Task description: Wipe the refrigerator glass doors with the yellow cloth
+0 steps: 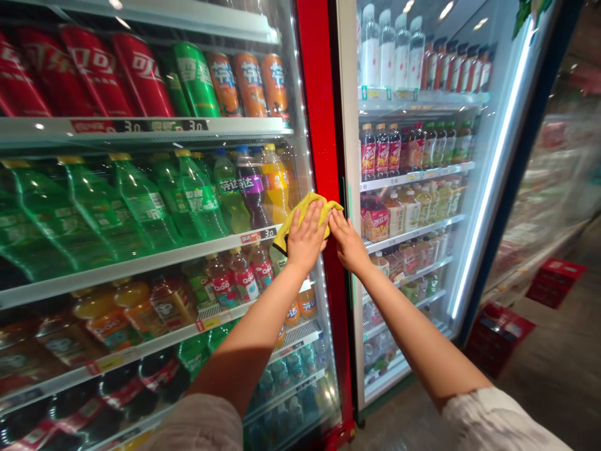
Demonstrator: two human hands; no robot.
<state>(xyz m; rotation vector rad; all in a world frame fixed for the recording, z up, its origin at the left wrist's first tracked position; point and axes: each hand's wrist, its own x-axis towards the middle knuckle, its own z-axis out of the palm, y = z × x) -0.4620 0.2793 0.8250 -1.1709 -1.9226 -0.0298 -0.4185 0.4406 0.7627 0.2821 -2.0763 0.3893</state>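
Observation:
A yellow cloth (292, 220) with a dark edge lies bunched against the glass door and red frame of a drinks fridge. My left hand (307, 235) presses over it, fingers bent around its folds. Close beside, my right hand (348, 241) has its fingertips together on the cloth's right corner, at the red door frame (323, 94). The undersides of both hands are hidden.
Behind the left glass stand cans and bottles, among them a green can (196, 78) and an orange soda bottle (275, 181). To the right is a second fridge with a white frame (350, 75). Red boxes (500, 332) stand near the floor at far right.

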